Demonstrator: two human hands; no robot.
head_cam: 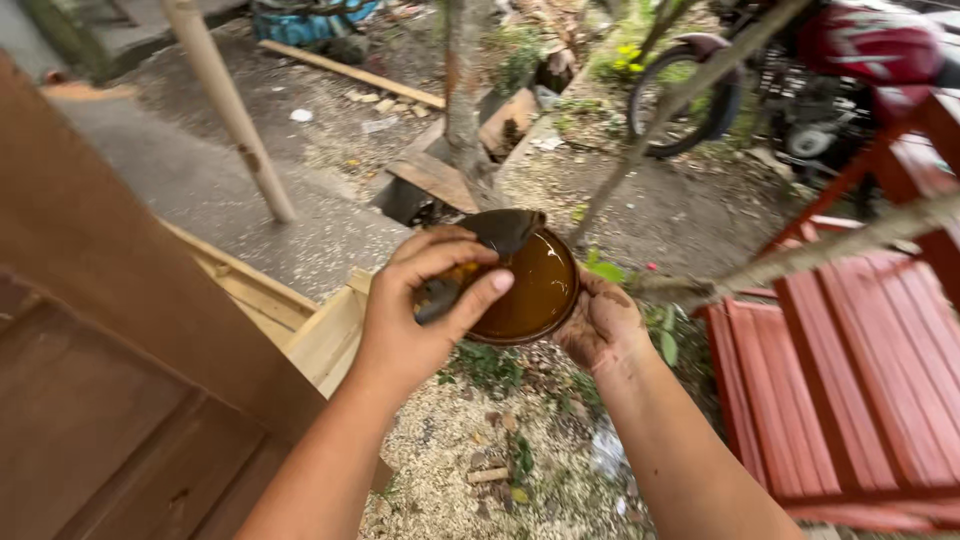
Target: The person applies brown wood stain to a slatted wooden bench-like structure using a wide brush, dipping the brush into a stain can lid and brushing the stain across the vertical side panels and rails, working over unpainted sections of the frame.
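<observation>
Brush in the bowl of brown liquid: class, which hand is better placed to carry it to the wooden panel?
Probably the left hand: its fingers already grip the brush over the bowl, and the wooden panel lies on that side. The right hand supports the bowl from beneath.

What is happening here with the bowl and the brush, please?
A person holds a round bowl of brown liquid from below with the right hand. The left hand holds a brush whose wet dark tip rests at the bowl's rim. A brown wooden panel stands to the left, a red slatted piece to the right, over sawdust-covered ground.
</observation>
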